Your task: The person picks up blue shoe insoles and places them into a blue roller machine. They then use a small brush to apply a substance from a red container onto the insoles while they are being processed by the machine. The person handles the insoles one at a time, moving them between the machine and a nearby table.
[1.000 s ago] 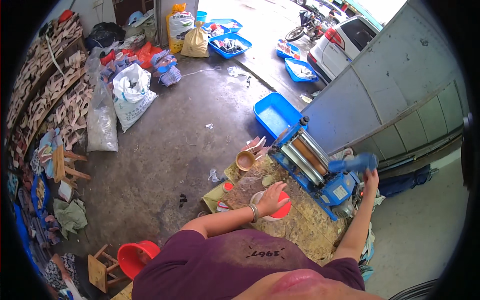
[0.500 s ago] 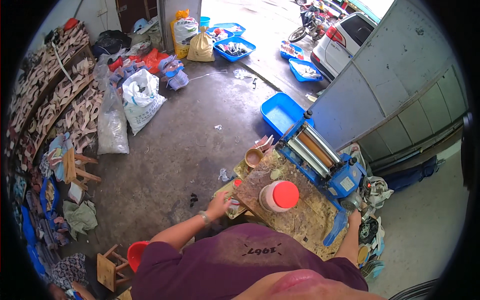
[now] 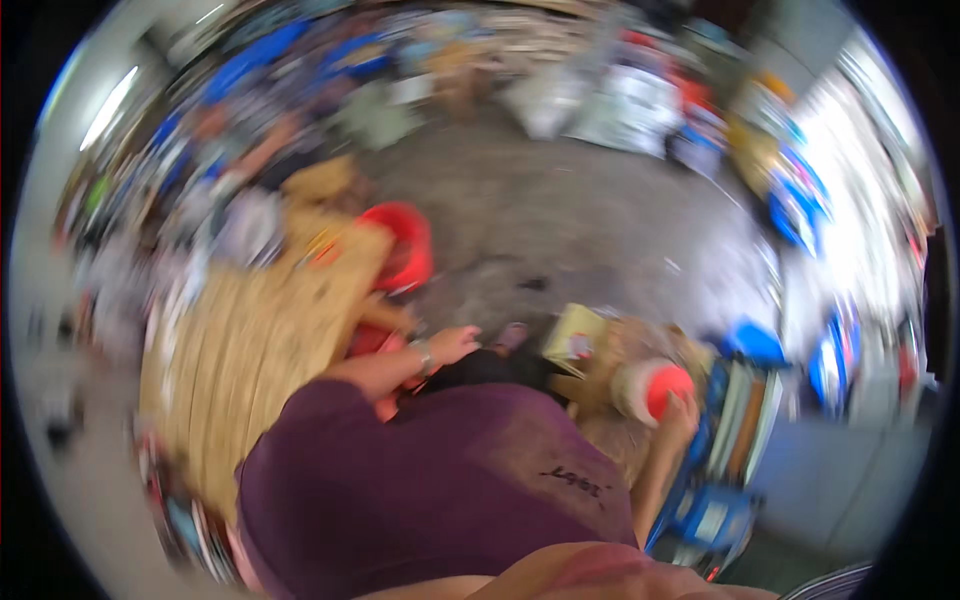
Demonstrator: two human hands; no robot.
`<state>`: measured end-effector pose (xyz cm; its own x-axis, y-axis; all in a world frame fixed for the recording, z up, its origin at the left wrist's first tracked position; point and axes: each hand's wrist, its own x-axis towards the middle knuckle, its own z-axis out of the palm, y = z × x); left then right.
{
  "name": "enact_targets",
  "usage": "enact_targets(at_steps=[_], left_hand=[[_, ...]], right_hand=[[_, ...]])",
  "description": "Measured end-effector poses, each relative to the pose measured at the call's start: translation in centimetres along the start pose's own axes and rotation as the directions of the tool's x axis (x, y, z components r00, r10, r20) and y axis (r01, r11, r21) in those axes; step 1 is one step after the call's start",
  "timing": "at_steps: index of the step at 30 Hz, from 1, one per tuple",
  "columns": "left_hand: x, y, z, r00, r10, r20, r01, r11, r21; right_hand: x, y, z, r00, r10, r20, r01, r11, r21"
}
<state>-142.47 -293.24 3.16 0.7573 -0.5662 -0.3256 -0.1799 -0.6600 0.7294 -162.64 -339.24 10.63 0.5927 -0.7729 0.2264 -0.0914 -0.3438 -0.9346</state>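
My left hand [image 3: 455,346] hangs in front of my body, above my lap and beside the wooden table. Its fingers look loosely stretched, and I see nothing in them. My right hand [image 3: 681,414] is at the edge of the red lid of a pale jar [image 3: 636,391]. Blur hides whether its fingers grip the lid or only rest against it. The jar stands on a stained worktable [image 3: 606,432]. Just right of it is the blue roller machine [image 3: 742,425].
A plank table [image 3: 265,345] fills the left side, with a red bucket [image 3: 412,247] at its far corner. A yellowish box [image 3: 574,334] sits by the worktable. White sacks [image 3: 630,112] line the far side. Another person's arm [image 3: 265,150] shows at the far left. Blue baskets [image 3: 797,205] stand by the doorway.
The view has swung left, bringing the plank table in. My right hand has left the machine's near end and is now at the jar's lid. My left hand has moved away from the worktable's edge.
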Motion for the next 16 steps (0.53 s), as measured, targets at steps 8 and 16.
enact_targets(at_steps=[8, 16], left_hand=[[-23.0, -10.9, 3.0, 0.852, -0.41, -0.325, 0.424, 0.905, -0.031], [-25.3, -9.9, 2.3, 0.757, -0.555, -0.344, 0.494, 0.832, -0.254]], right_hand=[[1.4, -0.5, 1.4, 0.911, 0.091, 0.403, 0.355, 0.327, -0.876], [3.3, -1.1, 4.5, 0.941, 0.293, 0.171, 0.138, 0.129, -0.982]])
